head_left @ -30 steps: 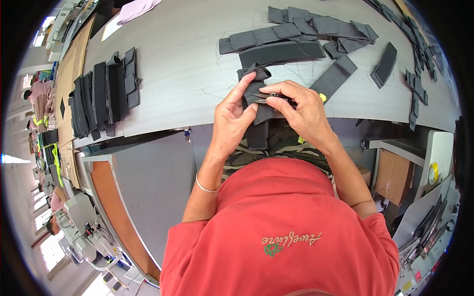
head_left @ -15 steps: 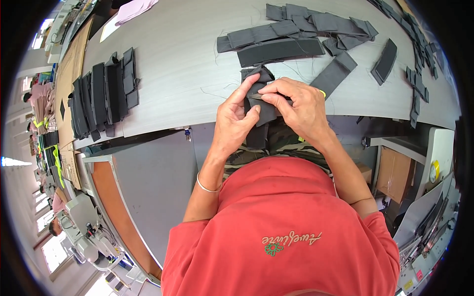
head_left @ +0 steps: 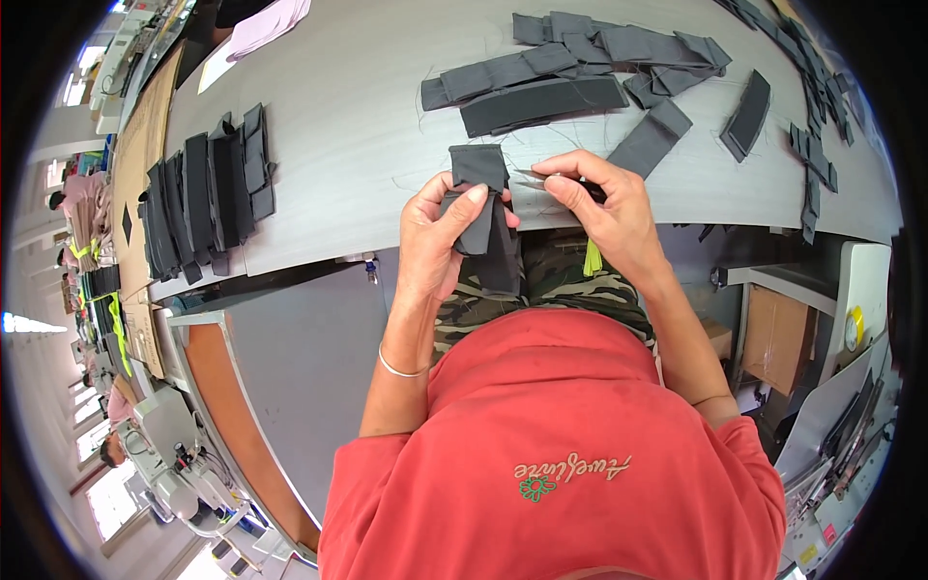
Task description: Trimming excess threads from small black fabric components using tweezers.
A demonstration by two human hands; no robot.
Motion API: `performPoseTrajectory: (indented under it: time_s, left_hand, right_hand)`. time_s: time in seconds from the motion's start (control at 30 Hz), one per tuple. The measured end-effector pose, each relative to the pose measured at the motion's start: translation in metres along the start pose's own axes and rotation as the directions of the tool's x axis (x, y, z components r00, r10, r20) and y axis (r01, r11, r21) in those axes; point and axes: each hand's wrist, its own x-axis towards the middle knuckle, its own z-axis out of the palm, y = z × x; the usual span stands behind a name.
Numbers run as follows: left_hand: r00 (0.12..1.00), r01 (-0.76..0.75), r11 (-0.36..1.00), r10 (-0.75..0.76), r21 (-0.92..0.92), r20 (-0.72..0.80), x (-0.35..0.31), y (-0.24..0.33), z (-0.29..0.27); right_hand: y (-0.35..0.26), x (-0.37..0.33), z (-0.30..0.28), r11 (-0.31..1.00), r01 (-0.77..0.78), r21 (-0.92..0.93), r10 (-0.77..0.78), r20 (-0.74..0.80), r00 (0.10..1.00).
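Note:
My left hand (head_left: 431, 232) pinches a dark grey fabric strip (head_left: 478, 164) over the table's near edge, thumb on top and fingers behind. One end of the strip stands up flat past the thumb, and darker fabric hangs below toward my lap. In my right hand (head_left: 616, 210) are thread snips (head_left: 531, 178), their pointed blades aimed left at the strip but apart from it. The handle is mostly hidden in the palm. A bright yellow ribbon (head_left: 593, 258) dangles beneath that hand.
Beyond my hands lies a pile of grey fabric strips (head_left: 541, 101), with loose threads around it. A single strip (head_left: 746, 116) rests farther right. Several strips (head_left: 198, 193) are lined up at the left of the table (head_left: 338, 145). Pink sheets (head_left: 268, 24) lie at the far left.
The fabric strip has been turned so that its end lies flat, and my left hand has shifted left. My right hand has drawn the snips away from the fabric, opening a gap.

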Motion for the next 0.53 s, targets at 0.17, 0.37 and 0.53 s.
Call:
performPoseTrajectory:
  time_s: [0.17, 0.37, 0.53]
  left_hand:
    - [0.998, -0.053, 0.998, 0.054, 0.022, -0.027, -0.0007, 0.0036, 0.0062]
    - [0.995, -0.105, 0.993, 0.105, 0.059, 0.003, -0.0016, 0.002, 0.0058]
    - [0.993, -0.114, 0.986, 0.113, 0.125, 0.017, -0.001, 0.0001, 0.0051]
  right_hand:
    - [-0.0022, -0.0025, 0.0048, 0.998, 0.028, -0.064, -0.029, -0.021, 0.999]
    - [-0.0092, -0.0016, 0.0037, 0.99, -0.006, -0.142, 0.004, -0.016, 1.0]
    - [-0.0079, -0.002, 0.0062, 0.985, 0.065, -0.161, -0.069, -0.018, 0.997]
